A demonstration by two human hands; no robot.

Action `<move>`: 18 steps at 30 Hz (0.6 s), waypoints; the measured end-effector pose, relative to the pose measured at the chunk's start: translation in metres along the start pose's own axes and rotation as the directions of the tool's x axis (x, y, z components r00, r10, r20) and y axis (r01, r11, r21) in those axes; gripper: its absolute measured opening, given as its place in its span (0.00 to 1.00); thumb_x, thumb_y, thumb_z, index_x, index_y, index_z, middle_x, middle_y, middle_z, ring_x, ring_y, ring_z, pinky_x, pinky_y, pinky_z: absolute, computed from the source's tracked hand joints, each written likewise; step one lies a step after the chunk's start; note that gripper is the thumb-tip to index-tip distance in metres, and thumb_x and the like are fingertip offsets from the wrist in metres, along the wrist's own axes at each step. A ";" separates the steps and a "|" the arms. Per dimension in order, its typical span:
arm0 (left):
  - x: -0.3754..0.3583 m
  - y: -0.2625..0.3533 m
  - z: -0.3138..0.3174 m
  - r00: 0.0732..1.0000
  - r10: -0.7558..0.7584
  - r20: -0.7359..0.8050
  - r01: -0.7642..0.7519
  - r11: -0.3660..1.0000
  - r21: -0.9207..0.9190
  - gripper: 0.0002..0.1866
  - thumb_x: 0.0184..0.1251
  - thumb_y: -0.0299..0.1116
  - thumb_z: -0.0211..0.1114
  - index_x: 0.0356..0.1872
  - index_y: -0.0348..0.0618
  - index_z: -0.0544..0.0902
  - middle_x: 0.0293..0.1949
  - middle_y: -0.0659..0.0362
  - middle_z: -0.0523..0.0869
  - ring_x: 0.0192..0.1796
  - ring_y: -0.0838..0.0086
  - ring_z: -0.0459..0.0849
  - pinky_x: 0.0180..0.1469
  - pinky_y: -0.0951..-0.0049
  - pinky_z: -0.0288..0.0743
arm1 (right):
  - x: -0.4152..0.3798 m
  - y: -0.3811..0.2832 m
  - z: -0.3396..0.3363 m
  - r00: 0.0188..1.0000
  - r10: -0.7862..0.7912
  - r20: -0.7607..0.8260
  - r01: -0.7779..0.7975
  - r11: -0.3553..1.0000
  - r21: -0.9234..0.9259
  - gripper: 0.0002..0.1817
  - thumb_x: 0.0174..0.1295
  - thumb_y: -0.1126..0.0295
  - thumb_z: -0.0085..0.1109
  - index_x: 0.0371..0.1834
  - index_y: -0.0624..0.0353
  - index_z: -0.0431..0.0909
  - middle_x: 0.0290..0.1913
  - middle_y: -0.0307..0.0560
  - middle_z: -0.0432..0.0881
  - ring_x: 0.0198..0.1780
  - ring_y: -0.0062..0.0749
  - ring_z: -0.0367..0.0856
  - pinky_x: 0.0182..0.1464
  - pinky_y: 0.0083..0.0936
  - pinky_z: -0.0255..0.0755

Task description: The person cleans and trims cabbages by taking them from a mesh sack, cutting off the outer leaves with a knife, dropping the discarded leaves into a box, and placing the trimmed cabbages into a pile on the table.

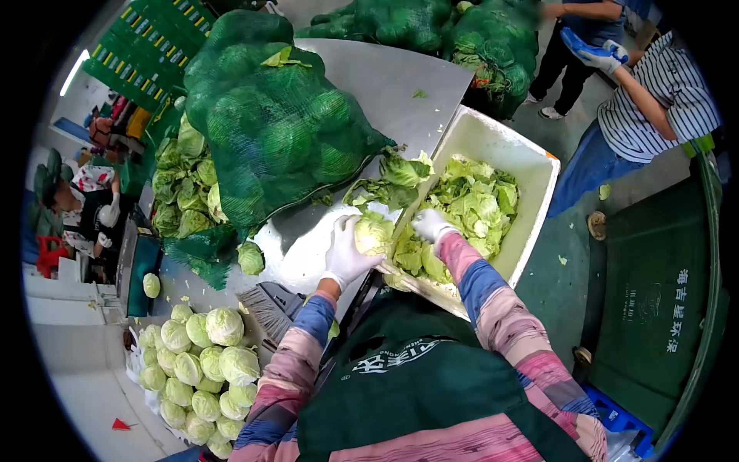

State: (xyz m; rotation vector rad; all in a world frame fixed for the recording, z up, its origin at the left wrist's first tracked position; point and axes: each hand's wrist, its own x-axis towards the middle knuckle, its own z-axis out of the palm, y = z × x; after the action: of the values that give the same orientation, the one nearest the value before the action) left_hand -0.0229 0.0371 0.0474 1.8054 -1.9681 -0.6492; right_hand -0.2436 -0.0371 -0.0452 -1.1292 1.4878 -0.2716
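My left hand (345,252), in a white glove, is wrapped round a pale green cabbage (374,234) at the table's edge, beside the box. White-gloved too, my right hand (433,225) is closed over the near left part of a white foam box (531,173). Its fingers curl away from view, so what they hold, if anything, is hidden. Loose cabbage leaves (481,202) fill the box below it. Behind the held cabbage lie darker, ragged outer leaves (396,175) on the metal table (377,77).
A green mesh sack (277,131) of cabbages covers much of the table, with untrimmed cabbages (185,189) left of it. Trimmed cabbages (204,362) are piled at lower left, near a brush (269,308). A green bin (654,292) stands right. Co-workers (654,96) are nearby.
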 end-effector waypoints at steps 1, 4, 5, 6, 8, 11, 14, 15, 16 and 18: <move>0.002 -0.002 0.005 0.999 -0.006 0.037 0.006 1.000 -0.003 0.53 0.33 0.44 0.80 0.64 0.40 0.63 0.64 0.46 0.62 0.64 0.50 0.67 0.62 0.59 0.71 | 0.012 0.020 -0.005 0.989 0.009 -0.147 -0.011 1.000 -0.016 0.11 0.62 0.64 0.56 0.36 0.62 0.78 0.23 0.41 0.79 0.18 0.25 0.73 0.19 0.25 0.67; -0.003 0.001 0.010 0.994 -0.104 -0.029 0.099 0.985 -0.138 0.59 0.30 0.44 0.83 0.68 0.36 0.58 0.67 0.44 0.58 0.67 0.50 0.65 0.62 0.58 0.71 | 0.012 0.082 -0.026 0.891 -0.055 -0.451 0.005 0.994 -0.110 0.19 0.63 0.60 0.58 0.48 0.66 0.78 0.32 0.52 0.85 0.32 0.38 0.84 0.37 0.32 0.76; -0.006 -0.001 0.010 0.983 -0.163 -0.085 0.139 0.961 -0.239 0.60 0.30 0.43 0.83 0.68 0.35 0.56 0.67 0.43 0.57 0.67 0.50 0.66 0.62 0.58 0.71 | -0.017 0.066 -0.028 0.879 -0.085 -0.470 0.000 0.984 -0.177 0.23 0.64 0.53 0.57 0.44 0.66 0.79 0.36 0.60 0.84 0.40 0.48 0.85 0.44 0.39 0.75; -0.006 -0.009 0.016 0.984 -0.134 -0.118 0.108 0.973 -0.205 0.61 0.30 0.44 0.84 0.67 0.31 0.57 0.66 0.42 0.60 0.66 0.50 0.66 0.64 0.58 0.69 | -0.046 0.044 -0.021 0.875 -0.180 -0.449 0.140 0.983 -0.121 0.25 0.65 0.51 0.55 0.48 0.65 0.78 0.36 0.61 0.84 0.40 0.50 0.84 0.44 0.40 0.75; -0.003 -0.029 0.025 0.994 -0.072 -0.082 0.057 0.984 -0.170 0.60 0.30 0.45 0.84 0.67 0.31 0.57 0.64 0.41 0.61 0.66 0.49 0.67 0.65 0.59 0.68 | -0.067 0.017 0.007 0.877 -0.329 -0.351 0.304 0.944 -0.126 0.29 0.67 0.47 0.51 0.58 0.62 0.73 0.35 0.62 0.84 0.38 0.54 0.83 0.42 0.42 0.75; 0.005 -0.028 0.020 0.999 0.023 -0.035 -0.026 0.995 -0.091 0.58 0.33 0.47 0.82 0.66 0.30 0.60 0.61 0.41 0.66 0.64 0.48 0.68 0.66 0.60 0.66 | -0.088 -0.035 0.041 0.915 -0.384 -0.124 0.335 0.893 -0.301 0.35 0.67 0.43 0.47 0.69 0.56 0.62 0.32 0.65 0.82 0.35 0.57 0.82 0.39 0.43 0.74; 0.013 -0.021 0.012 0.993 -0.051 0.103 0.060 0.995 -0.080 0.59 0.33 0.44 0.82 0.68 0.29 0.57 0.58 0.40 0.70 0.62 0.49 0.70 0.64 0.61 0.67 | -0.079 -0.056 0.059 0.919 -0.349 -0.182 0.237 0.860 -0.451 0.36 0.65 0.41 0.48 0.65 0.59 0.68 0.33 0.66 0.82 0.36 0.58 0.82 0.40 0.44 0.75; 0.013 -0.020 0.008 0.993 -0.051 0.106 0.060 0.995 -0.085 0.59 0.33 0.44 0.82 0.68 0.29 0.57 0.58 0.40 0.70 0.62 0.49 0.70 0.64 0.61 0.67 | -0.066 -0.049 0.060 0.920 -0.346 -0.184 0.232 0.860 -0.454 0.36 0.65 0.41 0.48 0.65 0.59 0.68 0.33 0.66 0.82 0.36 0.58 0.82 0.40 0.44 0.75; 0.013 -0.020 0.002 0.994 -0.037 0.105 0.058 0.976 -0.212 0.61 0.32 0.43 0.83 0.68 0.29 0.55 0.59 0.40 0.69 0.62 0.51 0.71 0.65 0.62 0.67 | -0.050 -0.038 0.059 0.915 -0.293 -0.278 0.189 0.919 -0.347 0.33 0.65 0.41 0.49 0.59 0.60 0.73 0.34 0.66 0.82 0.37 0.57 0.82 0.41 0.44 0.75; 0.006 -0.037 0.007 0.994 -0.083 0.078 0.107 0.916 -0.386 0.64 0.31 0.40 0.85 0.70 0.30 0.51 0.61 0.41 0.68 0.62 0.56 0.73 0.65 0.66 0.68 | -0.041 -0.030 0.048 0.899 -0.120 -0.421 0.021 0.973 -0.232 0.29 0.64 0.43 0.52 0.46 0.62 0.81 0.34 0.63 0.84 0.38 0.55 0.83 0.42 0.42 0.75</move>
State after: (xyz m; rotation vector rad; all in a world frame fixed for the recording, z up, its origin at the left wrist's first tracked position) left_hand 0.0027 0.0297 0.0199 1.6529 -1.6453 -1.0551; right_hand -0.1943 -0.0009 -0.0110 -1.3655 1.9086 -0.4377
